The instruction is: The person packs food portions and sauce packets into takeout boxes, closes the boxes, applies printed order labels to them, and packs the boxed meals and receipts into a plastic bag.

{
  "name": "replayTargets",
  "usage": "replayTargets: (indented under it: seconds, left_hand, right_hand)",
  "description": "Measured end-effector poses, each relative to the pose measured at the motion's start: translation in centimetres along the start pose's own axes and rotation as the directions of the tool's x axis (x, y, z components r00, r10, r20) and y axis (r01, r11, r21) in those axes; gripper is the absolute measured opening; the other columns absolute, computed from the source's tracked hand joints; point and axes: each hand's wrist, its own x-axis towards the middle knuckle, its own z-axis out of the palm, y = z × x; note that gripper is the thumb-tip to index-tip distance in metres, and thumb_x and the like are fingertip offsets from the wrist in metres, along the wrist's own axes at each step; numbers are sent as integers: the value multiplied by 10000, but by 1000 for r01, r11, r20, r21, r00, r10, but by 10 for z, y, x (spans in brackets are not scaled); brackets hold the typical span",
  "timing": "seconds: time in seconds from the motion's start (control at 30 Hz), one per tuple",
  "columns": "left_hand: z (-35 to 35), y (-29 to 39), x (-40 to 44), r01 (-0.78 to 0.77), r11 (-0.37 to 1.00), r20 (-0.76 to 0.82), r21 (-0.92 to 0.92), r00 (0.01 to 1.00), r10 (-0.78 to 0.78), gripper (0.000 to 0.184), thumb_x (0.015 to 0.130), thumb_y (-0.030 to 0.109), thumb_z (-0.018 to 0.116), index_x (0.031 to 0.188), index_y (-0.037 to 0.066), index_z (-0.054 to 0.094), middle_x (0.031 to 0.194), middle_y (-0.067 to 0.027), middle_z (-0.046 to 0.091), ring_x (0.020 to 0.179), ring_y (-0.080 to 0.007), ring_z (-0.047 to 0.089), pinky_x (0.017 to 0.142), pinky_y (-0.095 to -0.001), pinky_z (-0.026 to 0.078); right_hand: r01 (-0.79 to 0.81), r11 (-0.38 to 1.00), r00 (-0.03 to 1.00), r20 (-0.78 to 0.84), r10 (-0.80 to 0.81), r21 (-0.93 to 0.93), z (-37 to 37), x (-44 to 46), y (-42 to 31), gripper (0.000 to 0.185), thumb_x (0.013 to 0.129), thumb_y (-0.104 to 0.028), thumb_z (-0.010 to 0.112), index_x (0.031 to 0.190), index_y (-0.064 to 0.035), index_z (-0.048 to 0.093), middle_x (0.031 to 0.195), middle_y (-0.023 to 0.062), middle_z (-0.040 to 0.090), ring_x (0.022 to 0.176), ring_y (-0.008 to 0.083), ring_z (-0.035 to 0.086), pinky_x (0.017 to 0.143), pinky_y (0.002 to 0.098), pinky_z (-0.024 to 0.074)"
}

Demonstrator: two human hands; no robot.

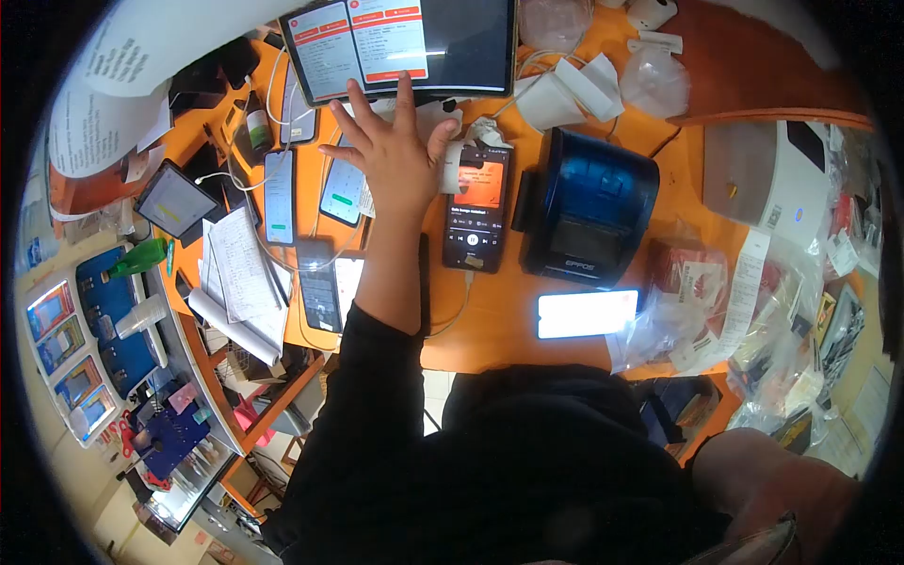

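My left hand (394,155) reaches up over the orange table with its fingers spread and nothing in them. One fingertip is at the lower part of the screen of a tablet (471,52), by a red bar under lines of text. Just right of my left wrist is a black phone (474,212) showing a music player. Left of the wrist, a phone with a light screen (343,191) lies partly behind the forearm. My right hand is not in view.
A blue and black EPPOS printer (589,212) stands right of the music phone, with a white-lit phone (588,314) below it. Plastic-wrapped packages (692,282) crowd the right side. More phones (281,198), handwritten papers (240,264), a small tablet (176,200) and cables lie left.
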Motion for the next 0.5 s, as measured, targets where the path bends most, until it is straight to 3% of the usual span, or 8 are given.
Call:
replayTargets:
  seconds: [0.13, 0.27, 0.33, 0.4, 0.43, 0.5]
  left_hand:
    - [-3, 2, 1, -2, 996, -59, -90, 998, -3, 781, 867, 751, 375, 1462, 247, 409, 1532, -291, 141, 1394, -558, 90, 942, -834, 36]
    - [-14, 4, 2, -28, 998, 7, 61, 1000, 28, 750, 878, 699, 445, 1476, 250, 384, 1524, -300, 157, 1400, -542, 101, 969, -813, 51]
    - [-25, -1, 4, -98, 993, -135, -62, 987, 89, 756, 876, 658, 501, 1480, 222, 376, 1521, -304, 167, 1404, -531, 110, 997, -789, 43]
    - [-41, 9, 3, -187, 955, -266, -229, 956, 124, 762, 874, 595, 560, 1481, 176, 369, 1519, -305, 167, 1410, -513, 118, 1028, -755, 28]
    - [-57, 21, 0, -234, 919, -324, -317, 938, 127, 765, 874, 553, 591, 1481, 146, 366, 1518, -304, 162, 1415, -501, 121, 1045, -734, 17]
    - [-92, 47, -18, -174, 914, -227, -366, 969, 94, 719, 900, 481, 582, 1474, 104, 368, 1522, -296, 128, 1427, -480, 109, 1079, -683, 34]
  right_hand:
    - [6, 996, 998, 55, -1, -90, -20, -10, -13, 388, 1006, -350, 476, 1354, -196, 398, 1252, 7, 448, 1057, 122, 464, 829, 357, 443]
    - [-228, 880, 968, -2, 251, -417, -38, -46, -18, 375, 963, -298, 537, 1254, -84, 440, 1185, 89, 516, 1012, 191, 530, 842, 375, 474]
    - [-323, 741, 932, -62, 357, -588, -52, -69, -23, 375, 942, -273, 568, 1204, -28, 461, 1152, 129, 551, 990, 226, 563, 849, 383, 490]
    - [-536, 619, 816, -164, 554, -574, -69, -93, -28, 366, 931, -121, 583, 1241, 13, 441, 1140, 172, 568, 976, 229, 584, 848, 331, 504]
    - [-664, 568, 723, -221, 655, -487, -75, -111, -21, 356, 913, -39, 574, 1247, 25, 466, 1159, 154, 572, 957, 199, 589, 836, 301, 489]
    - [-810, 419, 509, -139, 849, -411, -92, -132, -18, 328, 898, 11, 580, 1225, 6, 557, 1141, 105, 595, 964, 150, 583, 833, 257, 463]
